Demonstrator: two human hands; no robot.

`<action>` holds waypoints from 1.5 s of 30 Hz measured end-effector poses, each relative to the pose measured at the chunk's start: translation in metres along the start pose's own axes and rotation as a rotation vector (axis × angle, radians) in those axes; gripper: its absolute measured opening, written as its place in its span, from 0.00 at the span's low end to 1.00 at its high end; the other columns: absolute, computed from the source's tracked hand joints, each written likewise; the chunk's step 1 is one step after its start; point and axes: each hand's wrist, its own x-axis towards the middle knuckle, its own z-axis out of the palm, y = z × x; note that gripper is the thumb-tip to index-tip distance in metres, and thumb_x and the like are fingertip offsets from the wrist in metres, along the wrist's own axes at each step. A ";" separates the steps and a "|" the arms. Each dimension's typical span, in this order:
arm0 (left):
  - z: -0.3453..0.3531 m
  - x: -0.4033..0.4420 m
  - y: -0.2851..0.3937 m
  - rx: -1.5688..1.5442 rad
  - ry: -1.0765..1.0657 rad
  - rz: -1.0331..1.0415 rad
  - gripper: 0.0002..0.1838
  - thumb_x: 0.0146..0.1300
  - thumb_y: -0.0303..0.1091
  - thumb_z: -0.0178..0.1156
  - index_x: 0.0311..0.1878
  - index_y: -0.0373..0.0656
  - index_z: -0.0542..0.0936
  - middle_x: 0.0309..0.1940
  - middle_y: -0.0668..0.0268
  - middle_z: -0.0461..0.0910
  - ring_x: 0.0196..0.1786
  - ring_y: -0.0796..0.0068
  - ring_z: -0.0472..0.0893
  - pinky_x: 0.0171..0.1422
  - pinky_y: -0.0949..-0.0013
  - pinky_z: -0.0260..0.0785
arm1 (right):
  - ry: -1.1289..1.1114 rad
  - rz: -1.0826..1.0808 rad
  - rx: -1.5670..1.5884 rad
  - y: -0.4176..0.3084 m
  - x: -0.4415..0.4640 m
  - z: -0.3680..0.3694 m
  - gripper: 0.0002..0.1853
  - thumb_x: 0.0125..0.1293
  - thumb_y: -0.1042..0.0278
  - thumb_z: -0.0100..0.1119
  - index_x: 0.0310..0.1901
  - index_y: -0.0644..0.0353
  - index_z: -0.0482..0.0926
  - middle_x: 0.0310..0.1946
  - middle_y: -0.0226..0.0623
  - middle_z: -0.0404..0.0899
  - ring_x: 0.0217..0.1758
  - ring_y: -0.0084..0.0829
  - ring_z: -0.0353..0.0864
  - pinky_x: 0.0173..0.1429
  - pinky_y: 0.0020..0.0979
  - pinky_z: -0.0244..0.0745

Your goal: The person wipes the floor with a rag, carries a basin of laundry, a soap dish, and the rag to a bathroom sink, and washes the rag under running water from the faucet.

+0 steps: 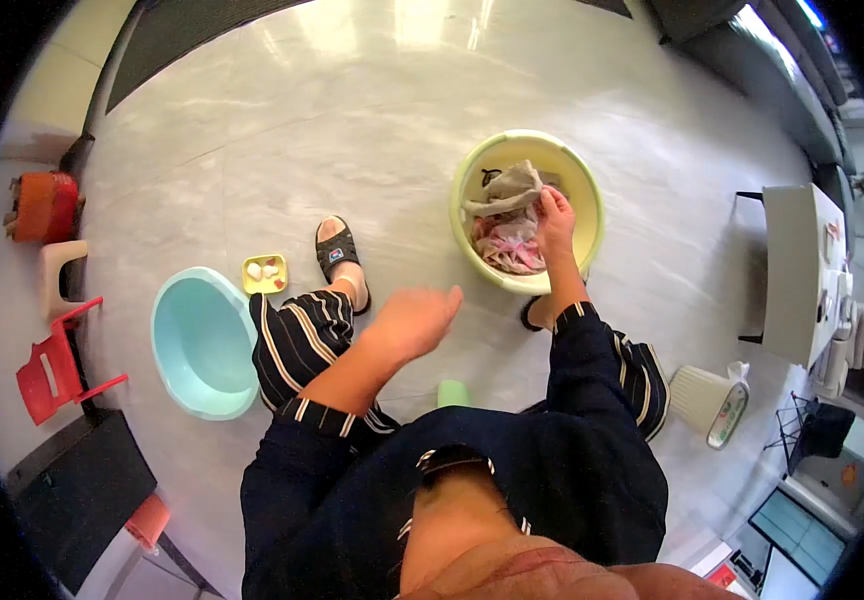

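Note:
My right hand (557,222) reaches into a pale yellow tub (465,240), its fingers closed on the edge of a grey-beige cloth (514,190). Below that cloth lies a bundle of pink and whitish cloth (510,243), and a thin dark cord shows by the far wall of the tub. My left hand (414,322) hangs in the air over the floor between my knees, back side up and slightly blurred. Its fingers are mostly hidden, and I make out nothing in it.
A light blue basin (167,345) stands by my left leg, with a small yellow tray (282,262) of whitish pieces beyond it. Red chair (50,375) and beige stool (60,280) are far left. At right are a white table (792,270) and a cream bin (700,400).

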 end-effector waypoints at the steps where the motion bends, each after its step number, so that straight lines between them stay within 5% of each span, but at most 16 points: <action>1: 0.004 0.001 0.000 -0.015 0.017 -0.023 0.13 0.56 0.33 0.57 0.42 0.39 0.69 0.29 0.56 0.79 0.33 0.53 0.80 0.35 0.51 0.72 | -0.041 0.047 0.103 -0.011 -0.005 -0.003 0.06 0.65 0.70 0.57 0.42 0.59 0.78 0.37 0.33 0.81 0.44 0.28 0.79 0.51 0.29 0.74; 4: 0.006 0.006 0.000 -0.042 0.021 -0.020 0.16 0.56 0.33 0.57 0.47 0.39 0.69 0.30 0.53 0.79 0.36 0.51 0.80 0.39 0.51 0.72 | -0.287 0.058 0.338 -0.056 -0.049 0.037 0.07 0.66 0.72 0.54 0.44 0.58 0.76 0.40 0.35 0.79 0.48 0.31 0.78 0.54 0.35 0.74; 7: 0.007 0.011 0.009 -0.179 0.296 -0.073 0.23 0.54 0.33 0.58 0.53 0.38 0.68 0.35 0.50 0.79 0.41 0.49 0.79 0.43 0.51 0.72 | -0.270 0.186 0.317 -0.123 -0.142 0.130 0.07 0.63 0.76 0.55 0.42 0.59 0.72 0.40 0.36 0.78 0.38 0.32 0.80 0.45 0.34 0.78; 10: 0.006 0.012 0.012 -0.448 0.520 0.006 0.25 0.53 0.34 0.59 0.55 0.39 0.69 0.40 0.47 0.79 0.46 0.48 0.78 0.47 0.51 0.71 | -0.628 0.146 0.272 -0.093 -0.174 0.113 0.11 0.65 0.71 0.51 0.48 0.59 0.72 0.47 0.37 0.76 0.53 0.33 0.75 0.57 0.38 0.73; 13: 0.003 0.009 0.019 -0.337 0.252 -0.109 0.18 0.51 0.31 0.58 0.47 0.40 0.74 0.36 0.48 0.80 0.42 0.45 0.78 0.44 0.50 0.71 | -0.714 0.120 0.355 -0.080 -0.198 0.114 0.12 0.66 0.69 0.51 0.50 0.59 0.72 0.48 0.36 0.76 0.53 0.33 0.75 0.59 0.37 0.71; 14: 0.000 0.006 0.022 -0.262 0.150 -0.165 0.16 0.51 0.30 0.57 0.45 0.40 0.75 0.35 0.48 0.80 0.40 0.44 0.78 0.44 0.50 0.71 | -0.561 0.125 0.393 -0.076 -0.202 0.115 0.11 0.66 0.70 0.50 0.49 0.60 0.72 0.46 0.35 0.76 0.52 0.31 0.75 0.58 0.35 0.71; 16: 0.014 -0.002 0.024 -0.263 0.319 -0.123 0.12 0.51 0.28 0.55 0.40 0.43 0.77 0.30 0.50 0.80 0.37 0.45 0.79 0.41 0.51 0.71 | -0.265 0.144 0.471 -0.060 -0.204 0.114 0.10 0.65 0.70 0.48 0.47 0.60 0.73 0.42 0.31 0.76 0.48 0.28 0.76 0.56 0.33 0.71; 18: 0.015 -0.005 0.023 -0.246 0.331 -0.127 0.11 0.50 0.26 0.54 0.38 0.43 0.78 0.30 0.50 0.79 0.38 0.47 0.79 0.41 0.54 0.71 | 0.020 0.352 0.368 -0.019 -0.195 0.091 0.13 0.66 0.61 0.50 0.48 0.58 0.74 0.43 0.31 0.76 0.47 0.30 0.75 0.56 0.34 0.70; 21: 0.016 -0.007 0.018 -0.271 0.321 -0.122 0.08 0.50 0.24 0.53 0.35 0.44 0.77 0.29 0.52 0.79 0.36 0.50 0.80 0.39 0.54 0.71 | 0.068 0.754 0.375 0.103 -0.176 -0.019 0.22 0.68 0.49 0.48 0.53 0.59 0.71 0.44 0.34 0.75 0.41 0.33 0.73 0.43 0.34 0.74; 24: 0.010 -0.004 0.018 -0.200 0.268 -0.126 0.08 0.52 0.26 0.54 0.37 0.46 0.76 0.31 0.56 0.80 0.37 0.53 0.81 0.39 0.55 0.71 | 0.378 0.799 0.263 0.127 -0.172 -0.009 0.20 0.71 0.50 0.42 0.53 0.54 0.74 0.50 0.37 0.76 0.52 0.37 0.75 0.52 0.39 0.73; 27: 0.014 0.000 0.013 -0.138 0.242 -0.099 0.07 0.55 0.30 0.56 0.38 0.46 0.76 0.32 0.58 0.80 0.37 0.53 0.81 0.39 0.56 0.71 | 0.189 0.673 0.465 0.099 -0.164 0.039 0.24 0.70 0.45 0.40 0.55 0.55 0.73 0.49 0.37 0.77 0.51 0.39 0.75 0.52 0.41 0.72; 30: 0.011 0.004 0.011 -0.096 0.292 -0.049 0.06 0.52 0.32 0.57 0.33 0.44 0.75 0.28 0.55 0.79 0.33 0.51 0.80 0.35 0.53 0.72 | -0.091 0.573 0.614 0.098 -0.144 0.038 0.31 0.69 0.45 0.44 0.62 0.64 0.62 0.59 0.53 0.67 0.59 0.49 0.71 0.61 0.46 0.71; 36: 0.010 0.015 0.003 0.000 0.164 -0.036 0.05 0.54 0.30 0.54 0.34 0.45 0.77 0.29 0.58 0.79 0.35 0.55 0.80 0.38 0.55 0.71 | 0.456 0.453 0.710 0.119 -0.061 -0.021 0.21 0.68 0.58 0.50 0.55 0.65 0.66 0.53 0.46 0.71 0.55 0.44 0.73 0.60 0.45 0.71; 40: 0.007 0.014 0.003 0.055 0.194 0.015 0.05 0.53 0.32 0.56 0.33 0.44 0.78 0.30 0.58 0.79 0.36 0.54 0.80 0.38 0.54 0.71 | 0.304 0.067 0.659 0.061 -0.006 -0.107 0.19 0.69 0.60 0.47 0.56 0.62 0.66 0.52 0.41 0.72 0.51 0.40 0.74 0.56 0.43 0.73; 42: 0.001 0.015 0.002 0.069 0.105 -0.051 0.06 0.53 0.33 0.57 0.33 0.43 0.79 0.30 0.57 0.79 0.36 0.54 0.80 0.39 0.55 0.72 | 0.588 0.030 0.508 0.027 0.016 -0.150 0.18 0.68 0.60 0.49 0.56 0.59 0.68 0.53 0.39 0.72 0.51 0.36 0.75 0.54 0.40 0.73; 45: -0.011 0.015 0.008 -0.003 0.057 -0.200 0.07 0.51 0.36 0.59 0.29 0.43 0.80 0.29 0.56 0.81 0.34 0.53 0.81 0.38 0.55 0.73 | 0.372 0.136 0.269 -0.038 -0.020 -0.107 0.20 0.67 0.59 0.52 0.54 0.63 0.68 0.49 0.39 0.75 0.52 0.32 0.74 0.53 0.33 0.72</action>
